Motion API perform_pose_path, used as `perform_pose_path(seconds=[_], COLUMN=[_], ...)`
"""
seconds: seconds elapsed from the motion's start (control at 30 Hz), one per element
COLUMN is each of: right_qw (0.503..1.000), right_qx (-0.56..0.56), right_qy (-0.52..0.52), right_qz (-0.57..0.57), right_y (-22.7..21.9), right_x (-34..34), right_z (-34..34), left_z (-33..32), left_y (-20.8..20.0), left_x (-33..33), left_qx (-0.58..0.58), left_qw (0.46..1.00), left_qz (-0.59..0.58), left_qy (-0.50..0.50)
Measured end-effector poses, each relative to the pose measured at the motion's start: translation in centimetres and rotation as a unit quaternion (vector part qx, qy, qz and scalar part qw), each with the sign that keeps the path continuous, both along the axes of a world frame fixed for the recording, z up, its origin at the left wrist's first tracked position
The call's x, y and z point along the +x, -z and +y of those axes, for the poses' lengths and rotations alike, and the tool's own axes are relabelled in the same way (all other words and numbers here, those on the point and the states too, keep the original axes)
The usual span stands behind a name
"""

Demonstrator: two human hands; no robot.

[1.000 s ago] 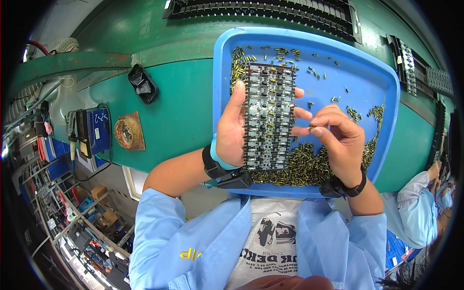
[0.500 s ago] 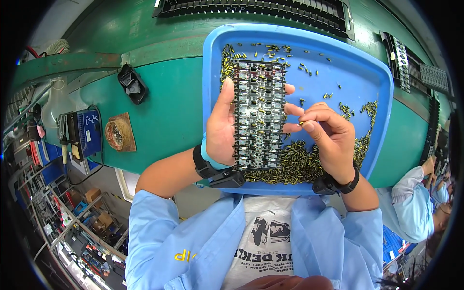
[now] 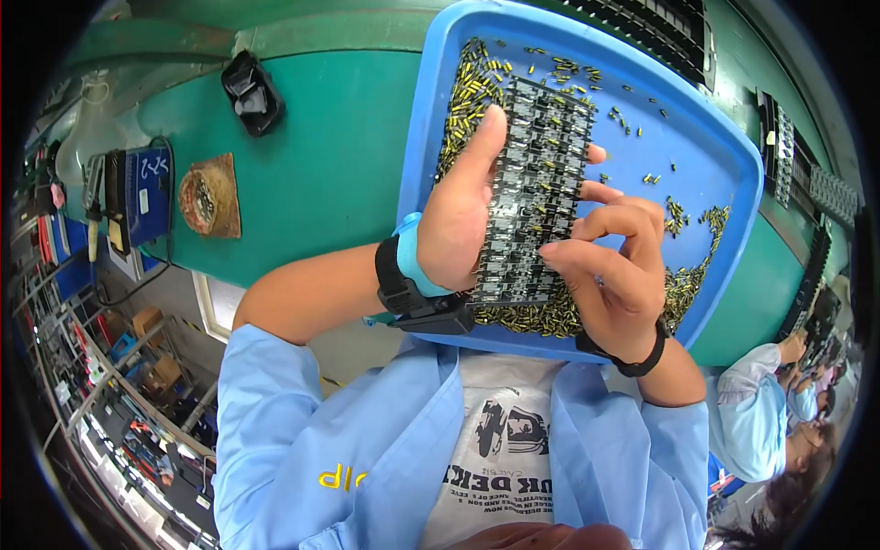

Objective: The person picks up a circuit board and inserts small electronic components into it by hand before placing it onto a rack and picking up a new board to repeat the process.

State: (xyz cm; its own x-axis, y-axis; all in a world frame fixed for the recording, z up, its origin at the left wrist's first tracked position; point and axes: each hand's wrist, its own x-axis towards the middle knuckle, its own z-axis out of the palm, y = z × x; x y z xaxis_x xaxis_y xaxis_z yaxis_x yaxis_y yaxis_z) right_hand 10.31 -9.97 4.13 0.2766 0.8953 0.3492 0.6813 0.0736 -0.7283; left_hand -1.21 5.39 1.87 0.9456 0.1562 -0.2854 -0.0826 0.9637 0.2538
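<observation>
A panel of joined circuit boards [image 3: 541, 174] stands tilted in my left hand [image 3: 454, 225], the thumb along its left edge and fingertips showing past its right edge. Rows of small yellow-and-black capacitors dot its face. My right hand [image 3: 623, 266] is closed in a pinch at the panel's lower right part, thumb tip against the boards. The capacitor it pinched is now hidden by the fingertips. Beneath both hands lies a blue plastic tray [image 3: 646, 151], with loose capacitors [image 3: 469, 82] along its left side and heaped along its near side.
On the green bench [image 3: 330, 128] to the left are a black plastic holder [image 3: 252, 93], a round brown dish on a square base [image 3: 209, 197] and a blue box [image 3: 147, 197]. Black racks [image 3: 655, 32] stand beyond the tray. A co-worker's blue sleeve [image 3: 752, 412] shows at right.
My right hand has moved left from beside the panel onto its lower right part. The panel now leans to the right at its top. The whole view has turned slightly.
</observation>
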Motion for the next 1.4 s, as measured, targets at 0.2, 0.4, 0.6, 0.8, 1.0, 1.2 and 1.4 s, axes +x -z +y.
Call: perform_pose_path(seconds=[0.2,0.4,0.6,0.8,1.0,1.2,1.4], right_qw=[1.0,0.999,0.998,0.993,0.99,0.967,0.977], right_qx=[0.002,-0.015,-0.003,-0.035,-0.035,-0.003,0.0], right_qy=[-0.001,-0.009,-0.002,0.004,0.003,0.005,0.007], right_qz=[-0.027,-0.041,-0.066,-0.109,-0.137,-0.255,-0.211], right_y=[0.4,0.1,0.0,-0.6,-0.8,-0.5,-0.3], right_x=[-0.5,-0.6,-0.8,-1.2,-1.4,-2.0,-2.0], right_z=[0.3,0.3,0.3,-0.3,-0.3,-0.7,-0.5], left_z=[-0.4,-0.6,-0.7,-0.6,-0.7,-0.7,-1.0], left_y=[0.2,0.1,0.1,-0.3,-0.2,0.2,0.1], left_x=[-0.1,-0.1,-0.1,0.0,0.0,-0.3,0.0], left_qx=[-0.001,0.019,0.03,0.037,0.015,0.034,0.036], left_qw=[1.0,0.999,0.999,0.999,0.999,0.999,0.998], left_qz=[0.022,0.03,0.034,0.028,0.016,0.009,0.029], left_qy=[-0.013,-0.019,-0.016,-0.017,-0.023,-0.013,-0.03])
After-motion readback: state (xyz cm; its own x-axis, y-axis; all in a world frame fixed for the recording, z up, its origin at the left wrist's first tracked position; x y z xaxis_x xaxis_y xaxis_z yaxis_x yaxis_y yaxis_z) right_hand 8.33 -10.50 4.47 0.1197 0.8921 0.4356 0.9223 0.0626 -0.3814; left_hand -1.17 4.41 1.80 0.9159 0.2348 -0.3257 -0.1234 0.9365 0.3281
